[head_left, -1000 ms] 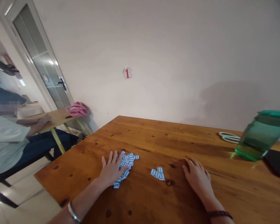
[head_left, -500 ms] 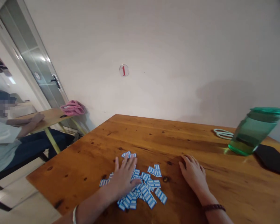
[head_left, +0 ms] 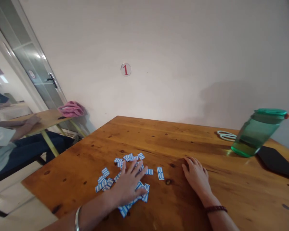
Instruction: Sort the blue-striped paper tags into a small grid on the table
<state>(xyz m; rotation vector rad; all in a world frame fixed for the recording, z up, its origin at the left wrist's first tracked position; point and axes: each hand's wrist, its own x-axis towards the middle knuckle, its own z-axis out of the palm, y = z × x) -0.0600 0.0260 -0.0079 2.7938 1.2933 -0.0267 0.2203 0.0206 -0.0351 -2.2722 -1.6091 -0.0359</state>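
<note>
A broad wooden table fills the lower half of the view, set against a pale wall that bears a round sticker with a red "1". At far left a second person sits at another table, one forearm resting on it, with a pink cloth lying at its far end. On the right of the wooden table stands a green jug, a black pad just beside it and white scissors behind it. The left hand lies flat with fingers spread on a loose scatter of small blue-and-white cards near the table's front edge; its grip is wide open and closes on nothing, the palm only pressing on the cards. The right hand rests palm down on bare wood, well apart from the cards, its grip likewise open and holding nothing. One lone card lies between the two hands.
</note>
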